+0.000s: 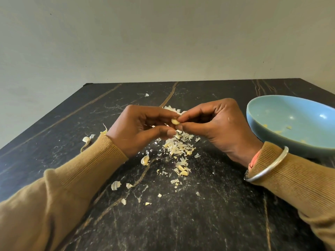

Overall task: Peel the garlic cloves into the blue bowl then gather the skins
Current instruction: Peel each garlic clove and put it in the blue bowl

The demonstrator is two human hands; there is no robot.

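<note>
Left sleeve (54, 196); beyond, clove (175, 121) lengthwise left-right.

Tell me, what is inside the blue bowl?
Inside the blue bowl lie a few small yellowish garlic pieces. Its near wall hides the lowest part, and the frame cuts its right side.

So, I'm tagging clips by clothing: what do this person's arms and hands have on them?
Long ribbed mustard-tan knit covers both arms: left sleeve and right sleeve. A plain silver bangle sits over the right cuff, with an orange band at its edge. The left hand and right hand are ungloved.
</note>
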